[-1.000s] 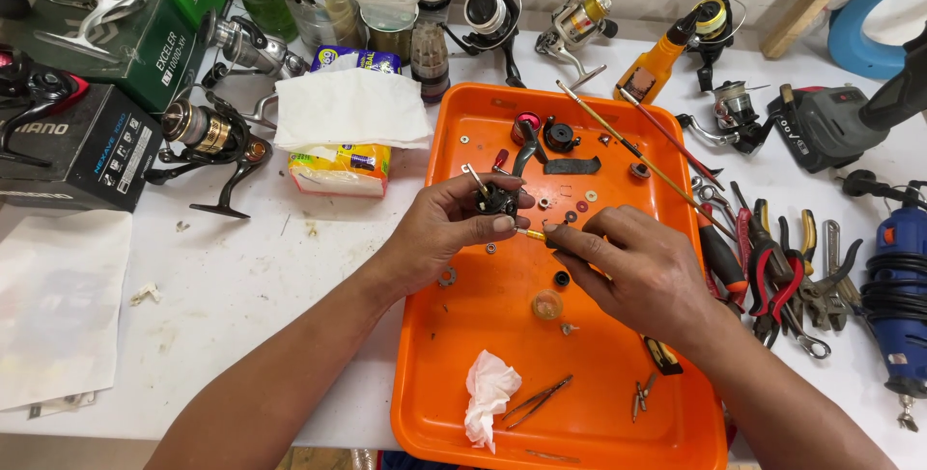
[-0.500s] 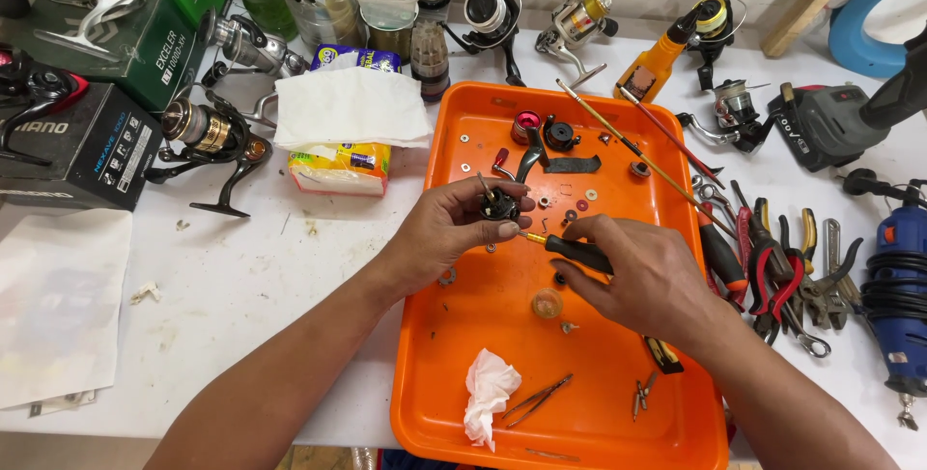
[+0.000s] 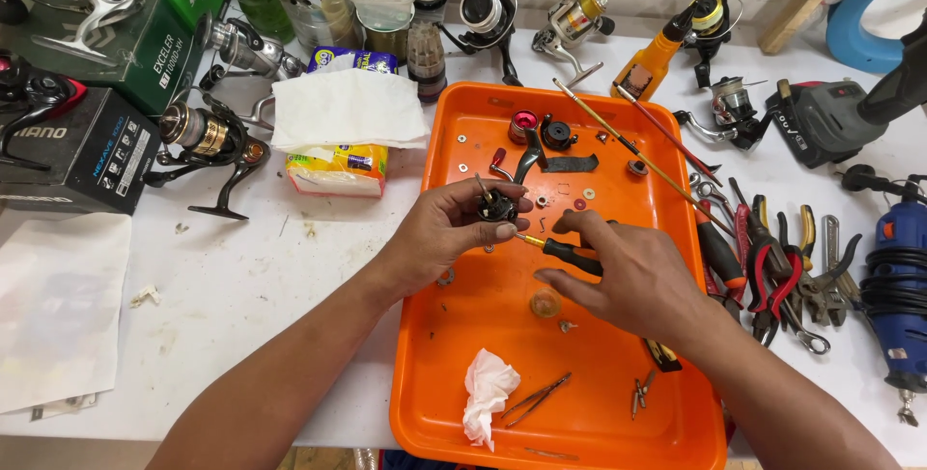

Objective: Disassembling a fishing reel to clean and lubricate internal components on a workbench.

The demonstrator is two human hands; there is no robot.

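Head view: fingertips of the left hand (image 3: 454, 233) pinch a small dark reel part (image 3: 498, 207) just above the middle of the frame, over the orange tray (image 3: 618, 431). The right hand (image 3: 628, 272) is closed around the black handle of a small screwdriver (image 3: 565, 254), whose brass tip touches the reel part from the right. Against the earlier frames, both hands sit in nearly the same spot; the right hand has slid slightly down the handle, so more of it shows. Outward on the tray lie a red-capped spool piece (image 3: 523, 125) near the upper edge, a crumpled white tissue (image 3: 488, 393) at lower centre and tweezers (image 3: 539, 398) beside it. Pliers (image 3: 772, 257) lie on the table right of the tray; a tissue pack (image 3: 338, 166) sits to the left.
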